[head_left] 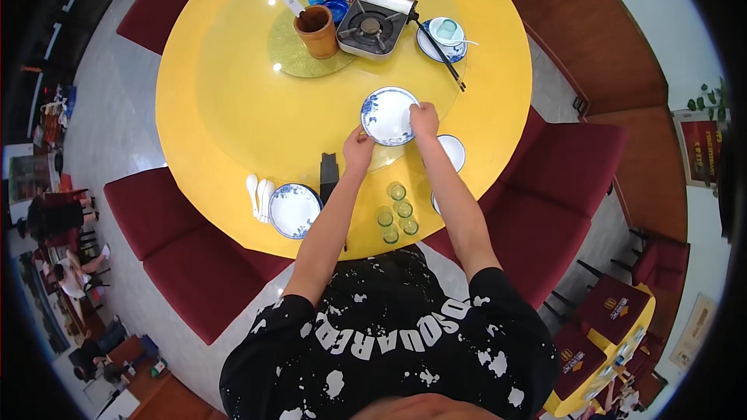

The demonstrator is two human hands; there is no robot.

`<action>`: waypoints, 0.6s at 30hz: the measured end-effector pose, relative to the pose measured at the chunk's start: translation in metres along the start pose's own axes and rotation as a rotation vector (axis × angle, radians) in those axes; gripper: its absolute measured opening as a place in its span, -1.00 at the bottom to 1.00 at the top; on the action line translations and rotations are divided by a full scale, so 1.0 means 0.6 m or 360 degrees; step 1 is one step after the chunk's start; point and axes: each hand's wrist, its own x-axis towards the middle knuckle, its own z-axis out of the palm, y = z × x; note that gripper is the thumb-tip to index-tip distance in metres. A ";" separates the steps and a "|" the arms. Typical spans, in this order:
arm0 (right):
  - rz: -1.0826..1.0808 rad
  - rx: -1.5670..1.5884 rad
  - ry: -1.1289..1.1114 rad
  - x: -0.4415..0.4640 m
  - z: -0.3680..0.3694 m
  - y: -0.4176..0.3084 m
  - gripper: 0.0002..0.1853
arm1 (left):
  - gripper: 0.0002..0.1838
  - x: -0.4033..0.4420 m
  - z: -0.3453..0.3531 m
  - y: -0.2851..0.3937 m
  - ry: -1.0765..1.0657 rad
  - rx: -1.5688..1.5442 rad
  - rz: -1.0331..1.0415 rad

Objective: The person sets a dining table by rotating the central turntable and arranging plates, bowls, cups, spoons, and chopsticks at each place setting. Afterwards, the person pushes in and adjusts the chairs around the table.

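A white plate with a blue flower pattern point(389, 115) is held between my two hands above the round yellow table point(233, 132). My left hand point(358, 149) grips its lower left rim, and my right hand point(424, 120) grips the right rim. Below my right forearm, a white bowl point(452, 153) is partly hidden. Several green-tinted glasses point(398, 210) stand between my forearms. Left of my left forearm lie another blue-patterned plate point(294, 211), a group of white spoons point(259, 197) and a dark bundle point(329, 175), perhaps chopsticks.
Towards the far side stand a portable gas stove point(373, 27), a wooden holder point(317, 33) and a blue ashtray point(336, 9). A place setting with a plate point(430, 48), a glass and black chopsticks point(447, 66) sits at the right. Dark red chairs point(556, 152) surround the table.
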 end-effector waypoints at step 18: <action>-0.0449 -0.0150 -0.0144 0.102 -0.077 0.021 -0.49 | -0.52 -0.040 0.066 0.015 0.0105 0.0025 -0.0115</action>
